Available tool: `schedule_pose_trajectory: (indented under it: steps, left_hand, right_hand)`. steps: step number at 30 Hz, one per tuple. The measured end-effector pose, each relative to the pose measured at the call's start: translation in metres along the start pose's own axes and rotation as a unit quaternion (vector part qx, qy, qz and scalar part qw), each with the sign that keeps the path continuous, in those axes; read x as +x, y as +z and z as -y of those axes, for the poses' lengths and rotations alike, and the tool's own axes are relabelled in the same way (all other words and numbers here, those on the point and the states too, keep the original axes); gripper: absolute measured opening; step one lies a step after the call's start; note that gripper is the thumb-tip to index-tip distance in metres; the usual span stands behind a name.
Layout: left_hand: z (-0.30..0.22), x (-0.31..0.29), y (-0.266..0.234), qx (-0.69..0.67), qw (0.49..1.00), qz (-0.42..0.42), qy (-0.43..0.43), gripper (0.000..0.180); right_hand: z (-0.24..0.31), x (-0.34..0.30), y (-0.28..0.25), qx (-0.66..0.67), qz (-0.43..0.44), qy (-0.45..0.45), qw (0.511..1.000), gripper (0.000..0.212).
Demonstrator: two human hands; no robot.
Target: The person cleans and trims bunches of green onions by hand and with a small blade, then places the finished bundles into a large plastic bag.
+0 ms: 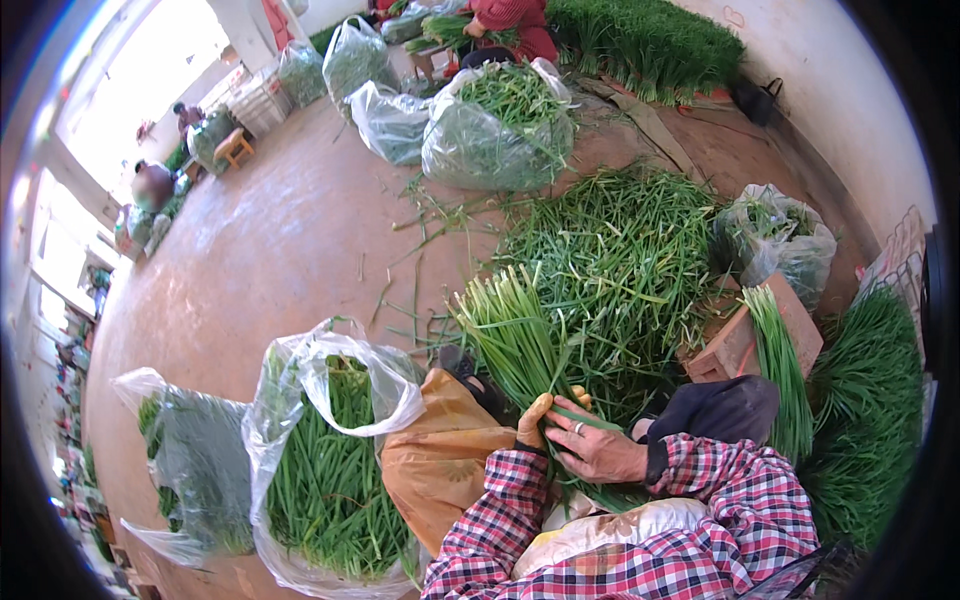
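A thick bunch of garlic chives [512, 330] leans up from my lap, its pale cut ends toward the far left. My left hand [538, 424], with yellowish covering on its fingers, is closed round the lower part of the bunch. Against the same leaves, just to the right, my right hand [600, 452] is closed, a ring on one finger; its fingertips are partly hidden. Beyond the bunch lies a wide heap of loose green leaves [620, 260]. Another bunch of chives [775, 370] rests against a reddish brick-like block [735, 345] on the right.
At my left stands an open plastic bag [340, 470] full of chives, beside another filled bag [205, 465]. Further off are a large bag of trimmings [500, 125] and a person in red [515, 25]. More chives [865, 410] lie at right; a small bag [775, 240] stands behind the block.
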State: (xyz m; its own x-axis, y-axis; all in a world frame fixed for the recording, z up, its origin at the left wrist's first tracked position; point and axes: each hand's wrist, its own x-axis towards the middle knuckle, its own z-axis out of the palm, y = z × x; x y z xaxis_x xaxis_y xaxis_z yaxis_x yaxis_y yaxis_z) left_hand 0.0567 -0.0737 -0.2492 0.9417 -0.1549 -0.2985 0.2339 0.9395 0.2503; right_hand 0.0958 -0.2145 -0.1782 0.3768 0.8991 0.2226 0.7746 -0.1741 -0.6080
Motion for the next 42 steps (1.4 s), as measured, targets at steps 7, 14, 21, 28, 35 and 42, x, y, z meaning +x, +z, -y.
schedule_pose_trajectory:
  steps: [7, 14, 21, 28, 35, 42]
  left_hand:
    - [-0.058, -0.042, 0.051, 0.249, 0.961, -0.087, 0.077, 0.028]
    - [-0.076, -0.117, 0.103, 0.577, 0.797, -0.174, 0.031, 0.033]
    - [-0.034, -0.192, 0.085, 0.428, 0.856, -0.288, -0.043, 0.029]
    - [0.018, -0.187, 0.072, 0.512, 0.809, -0.269, 0.109, 0.051]
    - [0.019, -0.204, 0.046, 0.306, 0.905, -0.285, 0.077, 0.054]
    - [0.027, -0.211, -0.004, 0.106, 0.971, -0.202, 0.074, 0.055]
  right_hand:
    - [0.003, 0.023, -0.113, 0.115, -0.165, -0.033, 0.979, 0.021]
    - [0.017, 0.082, -0.102, 0.285, -0.155, 0.08, 0.943, 0.051]
    - [-0.031, 0.054, -0.069, 0.158, -0.163, -0.031, 0.973, 0.006]
    - [0.011, 0.034, -0.06, 0.238, -0.047, 0.064, 0.968, 0.031]
    - [-0.033, 0.052, -0.048, 0.335, -0.096, 0.061, 0.935, 0.018]
    - [-0.134, 0.0, -0.102, 0.11, -0.209, 0.254, 0.938, 0.021]
